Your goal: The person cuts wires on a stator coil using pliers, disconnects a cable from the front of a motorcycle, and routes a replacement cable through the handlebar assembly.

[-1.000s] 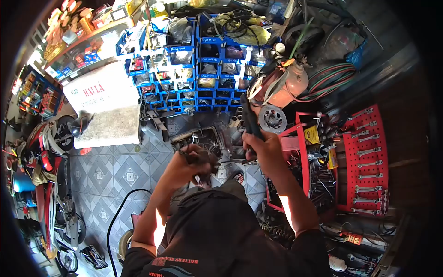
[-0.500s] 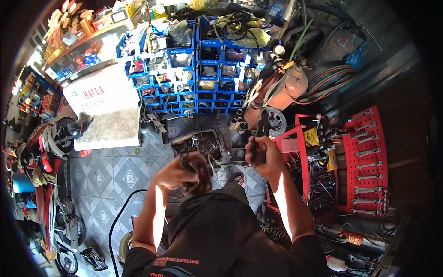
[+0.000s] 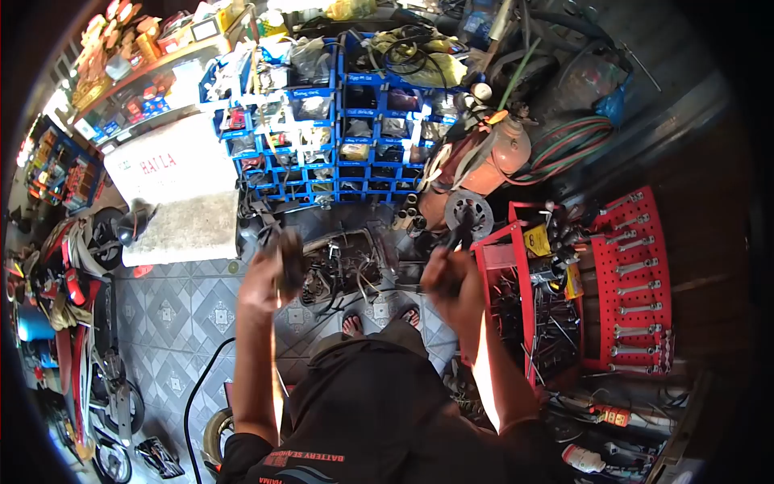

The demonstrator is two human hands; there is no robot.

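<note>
My left hand (image 3: 263,282) is closed around a dark, brownish part (image 3: 289,260), smeared by motion, so its kind cannot be made out. In my right hand (image 3: 453,281) is a dark, narrow tool (image 3: 462,234) that looks like pliers, pointing up and away from me. The two hands are well apart, at about the same height. Between and beyond them, a worn metal tray (image 3: 389,256) on the floor holds tangled tools and parts.
Blue parts bins (image 3: 355,151) stack up ahead. To the right are a red tool cart (image 3: 528,323) and a red wrench board (image 3: 633,282). An orange gas cylinder (image 3: 508,143) stands behind. A black hose (image 3: 197,395) crosses the tiled floor (image 3: 173,323) at left.
My left hand has moved left and forward with the dark part, away from my body. My right hand has lowered slightly, still holding the tool. Both feet now show below.
</note>
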